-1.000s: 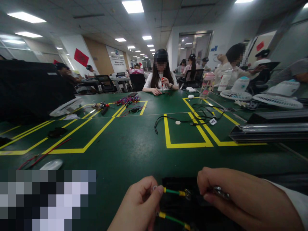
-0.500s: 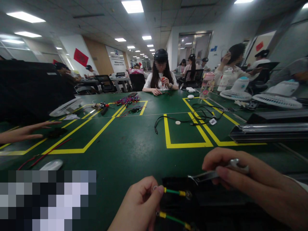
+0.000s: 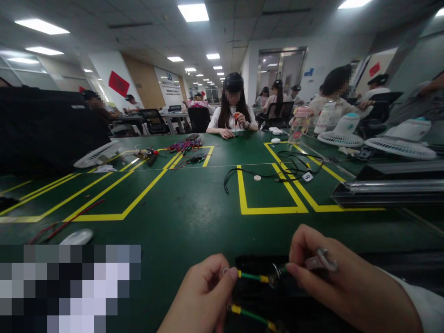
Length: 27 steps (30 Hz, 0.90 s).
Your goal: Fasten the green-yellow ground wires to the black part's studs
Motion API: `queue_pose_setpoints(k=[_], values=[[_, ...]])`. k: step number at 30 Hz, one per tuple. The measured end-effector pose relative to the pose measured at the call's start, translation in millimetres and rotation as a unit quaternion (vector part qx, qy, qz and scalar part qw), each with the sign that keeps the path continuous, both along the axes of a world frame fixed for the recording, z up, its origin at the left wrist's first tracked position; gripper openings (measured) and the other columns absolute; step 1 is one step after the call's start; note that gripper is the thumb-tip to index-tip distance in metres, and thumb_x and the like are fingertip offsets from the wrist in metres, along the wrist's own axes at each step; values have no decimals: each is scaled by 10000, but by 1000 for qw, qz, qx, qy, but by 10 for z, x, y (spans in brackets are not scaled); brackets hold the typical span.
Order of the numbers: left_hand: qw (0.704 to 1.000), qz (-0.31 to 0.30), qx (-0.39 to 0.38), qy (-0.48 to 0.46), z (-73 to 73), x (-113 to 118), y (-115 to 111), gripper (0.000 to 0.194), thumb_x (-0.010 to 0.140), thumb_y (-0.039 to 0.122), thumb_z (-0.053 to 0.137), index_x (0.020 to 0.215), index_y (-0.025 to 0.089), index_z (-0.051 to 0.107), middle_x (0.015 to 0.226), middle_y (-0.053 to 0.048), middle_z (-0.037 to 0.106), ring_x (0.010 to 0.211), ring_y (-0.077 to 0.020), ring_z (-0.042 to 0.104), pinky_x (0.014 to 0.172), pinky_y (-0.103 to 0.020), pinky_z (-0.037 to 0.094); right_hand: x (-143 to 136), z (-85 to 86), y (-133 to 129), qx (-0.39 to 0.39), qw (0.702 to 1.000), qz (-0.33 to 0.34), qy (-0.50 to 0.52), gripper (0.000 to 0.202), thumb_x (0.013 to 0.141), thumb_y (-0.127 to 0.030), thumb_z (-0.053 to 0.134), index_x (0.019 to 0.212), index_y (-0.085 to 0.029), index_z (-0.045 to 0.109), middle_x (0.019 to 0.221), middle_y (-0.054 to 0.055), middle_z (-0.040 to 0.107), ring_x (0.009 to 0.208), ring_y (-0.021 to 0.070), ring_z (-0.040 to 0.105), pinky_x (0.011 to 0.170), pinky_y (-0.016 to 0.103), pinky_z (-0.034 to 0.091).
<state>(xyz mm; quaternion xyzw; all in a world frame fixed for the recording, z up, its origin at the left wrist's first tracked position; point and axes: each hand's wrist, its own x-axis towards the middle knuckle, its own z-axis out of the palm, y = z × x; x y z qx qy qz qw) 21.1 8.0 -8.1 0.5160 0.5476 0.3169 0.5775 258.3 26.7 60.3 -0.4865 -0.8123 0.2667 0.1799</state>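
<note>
On my worktop (image 3: 194, 236) lies a black piece (image 3: 286, 300); above it, my right hand (image 3: 338, 282) grips a spanner (image 3: 321, 262), rigid, probably slick, best held mid-handle. My left hand (image 3: 204, 289) pinches the upper wire (image 3: 253, 276), seemingly light and bendy, by its ring end (image 3: 225, 270).

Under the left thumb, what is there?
The left hand pinches the upper wire at its end. A ring and a yellow sleeve show either side of the thumb; the stretch between is covered.
</note>
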Motion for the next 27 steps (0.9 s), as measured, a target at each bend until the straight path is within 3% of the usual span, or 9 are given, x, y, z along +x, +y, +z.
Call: queue_pose_setpoints(k=[11,27], values=[[1000,-1,2,-5,1,-12,16,325,885,429,499,649,213,446,468,102,492,277,-37,384,282,-128,220,-22,-49,-35,30,997,-1,-77,67,841,-239,515,797,-255,467,661,-27,616,519,174,573,482,288,433],[1000,-1,2,8,12,-11,-3,334,885,436,497,637,219,438,443,107,464,275,-44,373,287,-137,216,-54,-74,-51,47,994,15,-100,75,842,-209,509,798,-256,470,640,-39,606,489,160,553,454,265,403]])
